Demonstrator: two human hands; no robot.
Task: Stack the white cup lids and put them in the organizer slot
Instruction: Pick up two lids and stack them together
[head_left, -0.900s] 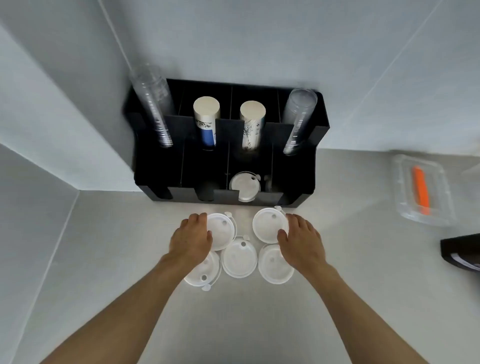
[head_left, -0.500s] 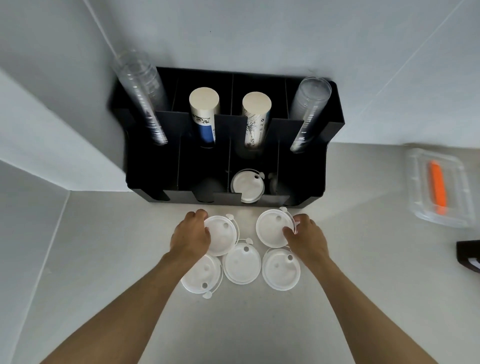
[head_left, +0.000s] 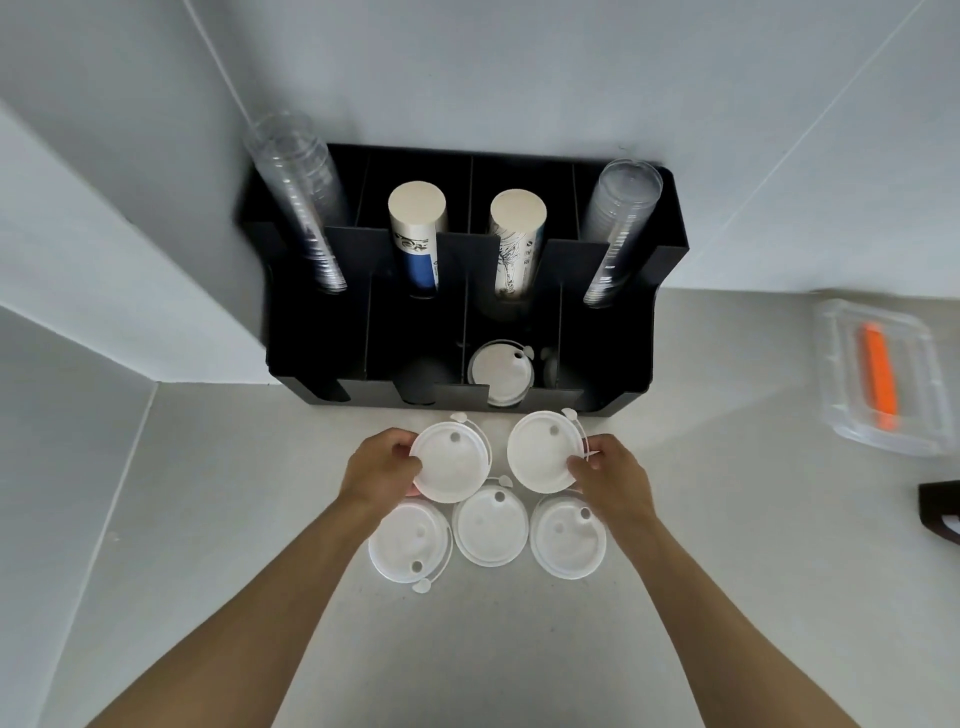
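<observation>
Several white cup lids lie on the pale counter in front of a black organizer (head_left: 623, 400). My left hand (head_left: 382, 470) grips the left edge of the far-left lid (head_left: 451, 462), which looks slightly lifted. My right hand (head_left: 613, 475) pinches the right edge of the far-right lid (head_left: 545, 451). Three more lids sit nearer to me: a left lid (head_left: 408, 543), a middle lid (head_left: 491, 527) and a right lid (head_left: 569, 538). One white lid (head_left: 500, 371) rests in the organizer's front slot, third from the left.
The organizer's back slots hold two clear cup stacks (head_left: 298, 202) and two paper cup stacks (head_left: 415, 234). A clear lidded box (head_left: 852, 415) with an orange item stands at the right. A dark object (head_left: 940, 512) sits at the right edge. Walls close in at left and behind.
Both hands have moved from resting over the two far lids to gripping their outer edges; the left lid has tilted up slightly. The camera has come closer.
</observation>
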